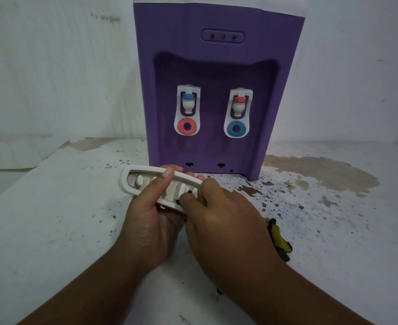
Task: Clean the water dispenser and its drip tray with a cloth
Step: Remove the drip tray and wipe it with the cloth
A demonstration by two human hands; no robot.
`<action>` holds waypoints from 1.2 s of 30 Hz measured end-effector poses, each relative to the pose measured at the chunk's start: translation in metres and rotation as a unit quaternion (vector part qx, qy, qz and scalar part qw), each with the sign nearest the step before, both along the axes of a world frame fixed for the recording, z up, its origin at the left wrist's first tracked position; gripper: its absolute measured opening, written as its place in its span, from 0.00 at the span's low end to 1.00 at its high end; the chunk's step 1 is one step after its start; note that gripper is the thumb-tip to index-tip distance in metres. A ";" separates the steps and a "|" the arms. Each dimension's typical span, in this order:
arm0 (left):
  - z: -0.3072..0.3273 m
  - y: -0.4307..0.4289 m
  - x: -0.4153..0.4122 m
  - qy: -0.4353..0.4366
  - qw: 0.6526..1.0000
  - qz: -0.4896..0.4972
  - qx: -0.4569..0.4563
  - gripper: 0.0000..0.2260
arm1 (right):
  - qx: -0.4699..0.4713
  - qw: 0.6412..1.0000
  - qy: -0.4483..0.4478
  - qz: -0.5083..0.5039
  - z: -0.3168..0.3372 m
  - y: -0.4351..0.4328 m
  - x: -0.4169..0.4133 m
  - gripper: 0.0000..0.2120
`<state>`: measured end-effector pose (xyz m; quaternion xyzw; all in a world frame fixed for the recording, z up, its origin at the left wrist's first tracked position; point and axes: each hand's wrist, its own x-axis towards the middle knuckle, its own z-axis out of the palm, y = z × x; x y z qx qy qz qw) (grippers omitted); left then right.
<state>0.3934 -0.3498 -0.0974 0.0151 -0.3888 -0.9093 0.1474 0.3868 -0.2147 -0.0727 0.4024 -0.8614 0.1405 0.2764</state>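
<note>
The fingers (193,200) of the right hand (221,214) curl around the cloth (279,238), pressing it on the right end of the drip tray (132,181), whose long axis runs leftward through the clamping left hand (151,221), just before the water dispenser (216,66) at the worktop's (52,207) far edge.

The left hand (151,221) grips a white drip tray (132,181), tilted, with the thumb over its far rim. The right hand (226,219) presses a yellow-and-black cloth (279,240) into the tray's right end. The purple water dispenser (216,66) stands just behind on a stained white table (52,207).
</note>
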 end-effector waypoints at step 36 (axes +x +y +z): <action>-0.010 0.002 -0.003 0.038 0.970 0.048 -0.235 0.29 | -0.261 0.917 -0.297 0.061 0.002 0.017 -0.013 0.05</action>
